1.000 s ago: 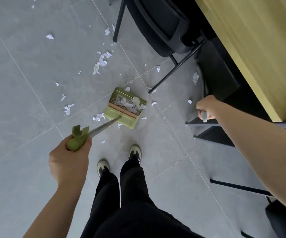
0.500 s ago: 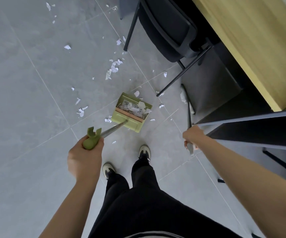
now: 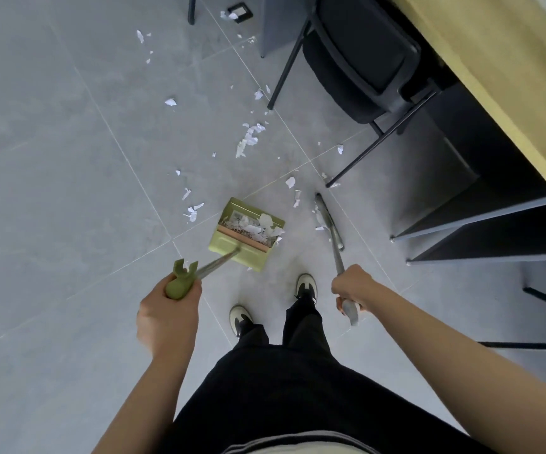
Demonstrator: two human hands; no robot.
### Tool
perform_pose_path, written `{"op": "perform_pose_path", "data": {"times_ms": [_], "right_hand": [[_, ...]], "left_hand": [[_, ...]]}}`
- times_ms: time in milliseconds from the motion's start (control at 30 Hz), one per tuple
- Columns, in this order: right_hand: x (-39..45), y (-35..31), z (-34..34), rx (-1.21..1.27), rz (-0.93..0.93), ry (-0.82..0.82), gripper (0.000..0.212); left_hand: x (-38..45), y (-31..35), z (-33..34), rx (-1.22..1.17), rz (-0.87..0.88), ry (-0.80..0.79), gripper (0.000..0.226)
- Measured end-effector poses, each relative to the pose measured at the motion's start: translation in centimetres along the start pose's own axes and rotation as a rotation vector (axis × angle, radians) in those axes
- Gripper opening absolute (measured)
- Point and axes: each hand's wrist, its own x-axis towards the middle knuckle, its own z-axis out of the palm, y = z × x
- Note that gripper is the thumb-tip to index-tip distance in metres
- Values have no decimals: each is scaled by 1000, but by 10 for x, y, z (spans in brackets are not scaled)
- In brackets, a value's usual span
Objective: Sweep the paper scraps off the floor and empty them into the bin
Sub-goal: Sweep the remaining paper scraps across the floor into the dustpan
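Nearest, the left hand (image 3: 167,317) wraps its fingers round the green grip of the dustpan handle (image 3: 182,280), while the right hand (image 3: 352,286) grasps the broom handle (image 3: 339,260), the person's two shoes (image 3: 305,285) standing on the grey tiled floor (image 3: 52,191) between them. Farther out, the green dustpan (image 3: 247,239) rests on the floor holding a heap of paper scraps (image 3: 262,229), with the dark broom head (image 3: 327,221) just to its right. Beyond, loose scraps (image 3: 248,139) lie scattered toward a black chair (image 3: 360,60) and a wooden table (image 3: 494,77) at far right.
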Motion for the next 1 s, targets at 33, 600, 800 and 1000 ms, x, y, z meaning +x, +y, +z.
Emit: {"op": "perform_pose_path", "data": {"times_ms": [33,600,800,1000], "right_hand": [[-4,-4,10,39,3,-14,3],[-61,-64,62,716,-14,-314,9],[-53,-81,46,530,-81,-139,4],[-8,-113,32,173,-152,159,9]], "left_hand": [[2,-5,-7,-4,-6,2,16],[20,-96,-82,55,-159,89,23],[25,-115,-96,55,-177,104,17],[24,-131,-107,79,-185,131,20]]}}
